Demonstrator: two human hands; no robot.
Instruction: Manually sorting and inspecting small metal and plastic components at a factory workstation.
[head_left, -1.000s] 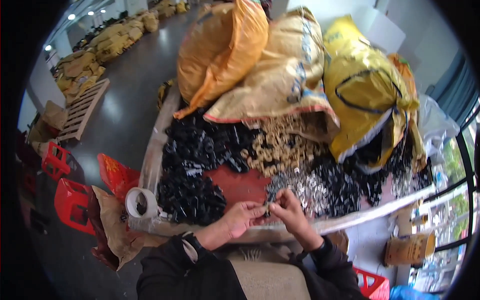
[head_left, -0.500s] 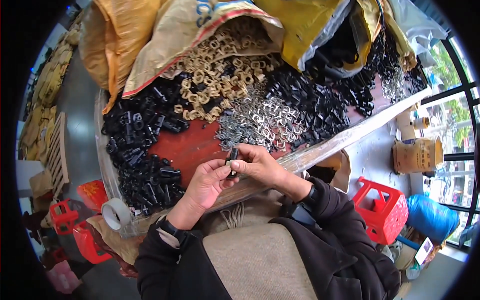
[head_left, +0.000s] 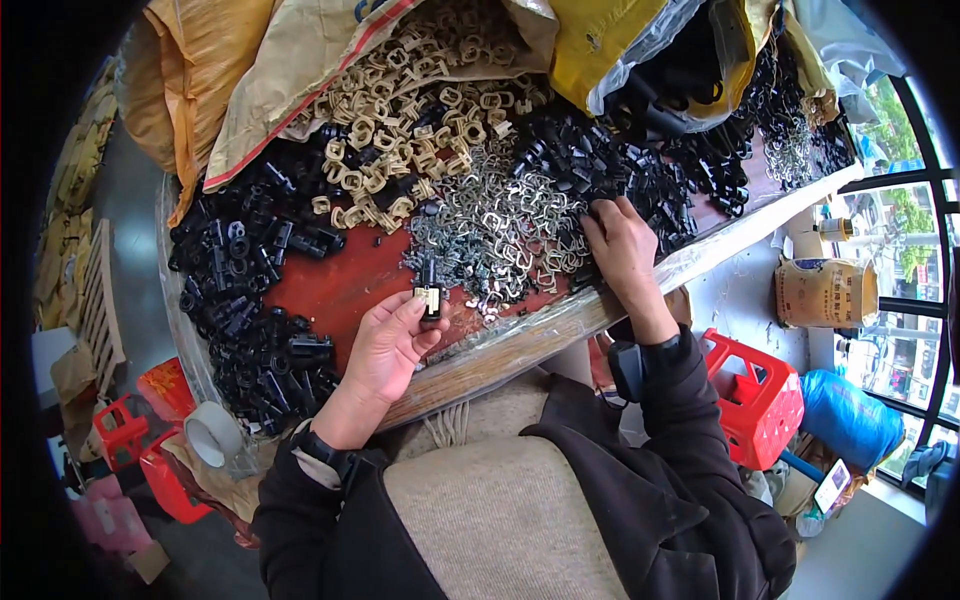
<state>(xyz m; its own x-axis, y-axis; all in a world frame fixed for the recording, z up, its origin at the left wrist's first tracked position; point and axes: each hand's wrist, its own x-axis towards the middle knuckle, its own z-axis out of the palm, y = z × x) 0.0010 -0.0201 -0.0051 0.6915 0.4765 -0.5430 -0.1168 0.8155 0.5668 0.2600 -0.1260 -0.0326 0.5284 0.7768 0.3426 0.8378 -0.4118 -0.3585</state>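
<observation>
Black plastic piece with a pale band (head_left: 430,291) sits pinched upright in the fingertips of the left hand (head_left: 388,342), just above the bare red surface (head_left: 335,290) near its front edge. To the right, the right hand (head_left: 622,245) lies fingers-down, loosely curled on the boundary between the heap of silver metal clips (head_left: 497,228) and the black parts pile (head_left: 640,165); whether it grips anything cannot be told. Farther off, tan rings (head_left: 415,100) spill from a sack (head_left: 290,70). More black pieces (head_left: 245,290) crowd the left. A tape roll (head_left: 213,433) and red crates (head_left: 750,395) sit beside the surface.
</observation>
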